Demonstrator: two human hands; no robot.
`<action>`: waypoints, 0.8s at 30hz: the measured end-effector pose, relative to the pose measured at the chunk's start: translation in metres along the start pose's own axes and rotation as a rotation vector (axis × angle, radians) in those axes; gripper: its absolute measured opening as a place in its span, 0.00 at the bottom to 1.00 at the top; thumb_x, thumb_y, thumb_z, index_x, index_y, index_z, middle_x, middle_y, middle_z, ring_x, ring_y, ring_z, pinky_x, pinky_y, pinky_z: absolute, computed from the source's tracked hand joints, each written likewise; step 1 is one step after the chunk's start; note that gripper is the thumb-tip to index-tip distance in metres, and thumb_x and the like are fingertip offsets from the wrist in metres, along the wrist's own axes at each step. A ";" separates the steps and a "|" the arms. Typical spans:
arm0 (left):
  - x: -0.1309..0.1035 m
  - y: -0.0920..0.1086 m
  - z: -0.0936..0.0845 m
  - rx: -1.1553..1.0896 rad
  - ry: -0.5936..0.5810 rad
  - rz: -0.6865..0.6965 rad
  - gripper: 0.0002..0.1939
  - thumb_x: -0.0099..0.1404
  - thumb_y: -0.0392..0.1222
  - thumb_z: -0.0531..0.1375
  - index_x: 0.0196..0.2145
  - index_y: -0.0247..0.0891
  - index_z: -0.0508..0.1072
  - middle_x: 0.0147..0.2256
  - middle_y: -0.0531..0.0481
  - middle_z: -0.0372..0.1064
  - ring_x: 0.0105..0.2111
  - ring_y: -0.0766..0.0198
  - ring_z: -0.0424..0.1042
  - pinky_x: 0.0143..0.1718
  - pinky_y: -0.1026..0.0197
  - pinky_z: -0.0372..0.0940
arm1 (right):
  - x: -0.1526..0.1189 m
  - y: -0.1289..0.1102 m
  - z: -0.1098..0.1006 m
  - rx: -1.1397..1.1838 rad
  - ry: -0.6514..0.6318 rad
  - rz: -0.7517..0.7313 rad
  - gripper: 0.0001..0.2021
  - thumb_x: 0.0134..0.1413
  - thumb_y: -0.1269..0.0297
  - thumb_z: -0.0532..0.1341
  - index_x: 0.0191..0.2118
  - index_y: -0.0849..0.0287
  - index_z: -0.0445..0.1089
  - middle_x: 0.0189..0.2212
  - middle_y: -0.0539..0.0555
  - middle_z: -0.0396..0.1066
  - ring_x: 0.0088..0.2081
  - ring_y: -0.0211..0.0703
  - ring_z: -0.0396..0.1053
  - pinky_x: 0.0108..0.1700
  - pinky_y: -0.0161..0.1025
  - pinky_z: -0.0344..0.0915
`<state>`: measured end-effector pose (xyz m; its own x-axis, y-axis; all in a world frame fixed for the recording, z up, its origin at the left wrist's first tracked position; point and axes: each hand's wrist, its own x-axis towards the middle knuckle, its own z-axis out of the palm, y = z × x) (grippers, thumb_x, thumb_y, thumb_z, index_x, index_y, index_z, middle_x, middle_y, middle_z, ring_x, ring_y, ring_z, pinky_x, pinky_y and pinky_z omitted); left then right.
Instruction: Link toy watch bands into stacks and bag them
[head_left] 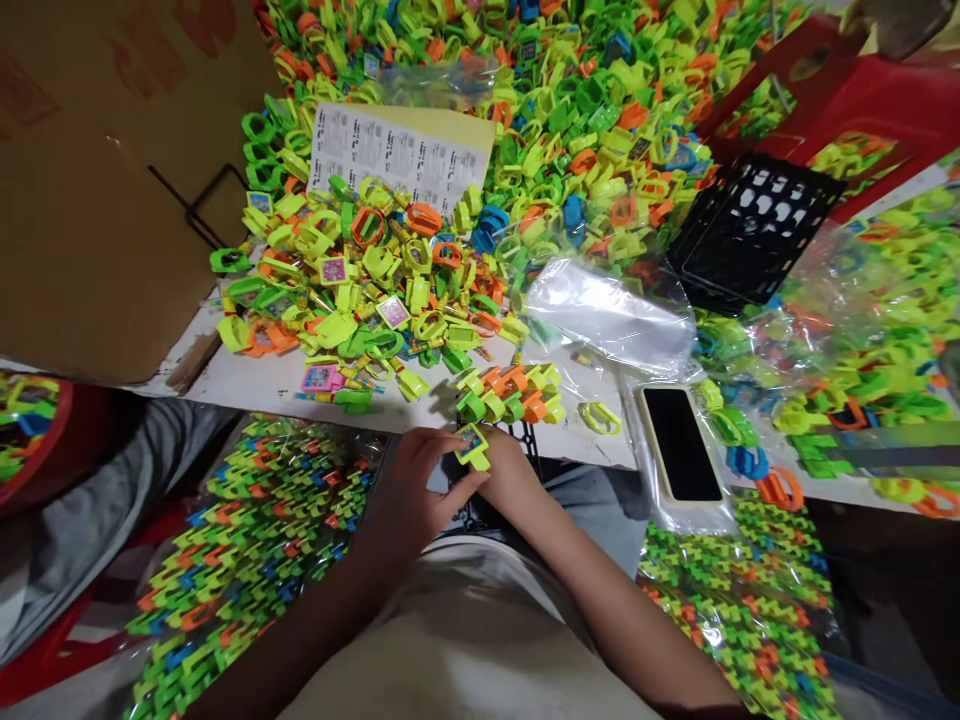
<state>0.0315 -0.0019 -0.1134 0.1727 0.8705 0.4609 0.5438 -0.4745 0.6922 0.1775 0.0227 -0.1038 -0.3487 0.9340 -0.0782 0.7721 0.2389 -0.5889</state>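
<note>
And here's the left hand [426,478], thumb and fingers pinching a yellow toy watch [472,446], right in front of the body! Look at that piece: bright lemon-yellow plastic, a squarish face tilted in the grip, a small dark, bluish picture framed by a yellow rim, and a stubby yellow piece poking out toward the thumb. The picture's details are too small to read. Tucked close on the right comes the right hand [501,468], its wrist just behind the watch; the fingers are out of sight, so I can't tell whether they're spread or closed on anything.

Just beyond the grip sits a tidy cluster of toy watches [511,393], yellow, orange and green, nested in rows. Left and farther out, a pink toy watch [320,378] lies at the front of a loose, colourful pile [379,262], with a printed label sheet [401,150] behind it. Out to the right, a pale-edged phone [682,443] lies on clear plastic, crumpled clear bags [611,315] beyond it, and a black basket [750,230] farther still. Well left of the grip, a big cardboard box [112,200]!
</note>
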 end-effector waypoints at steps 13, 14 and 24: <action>0.021 -0.001 0.008 0.018 0.013 -0.187 0.12 0.62 0.48 0.59 0.39 0.41 0.64 0.36 0.51 0.64 0.36 0.63 0.67 0.38 0.61 0.64 | 0.002 0.010 0.011 0.057 0.150 -0.070 0.09 0.53 0.77 0.54 0.35 0.61 0.70 0.32 0.58 0.75 0.34 0.46 0.72 0.36 0.37 0.66; 0.019 -0.003 0.008 -0.017 0.012 -0.177 0.13 0.62 0.48 0.59 0.41 0.41 0.64 0.38 0.50 0.64 0.37 0.63 0.67 0.39 0.60 0.65 | 0.002 0.010 0.011 0.058 0.151 -0.078 0.09 0.54 0.77 0.54 0.36 0.61 0.70 0.33 0.58 0.75 0.35 0.46 0.72 0.37 0.37 0.66; -0.009 -0.024 0.026 0.006 -0.053 -0.284 0.18 0.58 0.43 0.63 0.44 0.40 0.64 0.36 0.50 0.70 0.38 0.61 0.71 0.43 0.56 0.67 | -0.075 0.034 -0.015 0.029 0.345 -0.097 0.16 0.58 0.60 0.59 0.51 0.56 0.68 0.47 0.60 0.71 0.49 0.50 0.68 0.50 0.50 0.65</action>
<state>0.0381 0.0054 -0.1485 0.0556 0.9741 0.2191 0.5811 -0.2100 0.7863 0.2378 -0.0354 -0.1057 -0.2162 0.9431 0.2526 0.7269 0.3282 -0.6032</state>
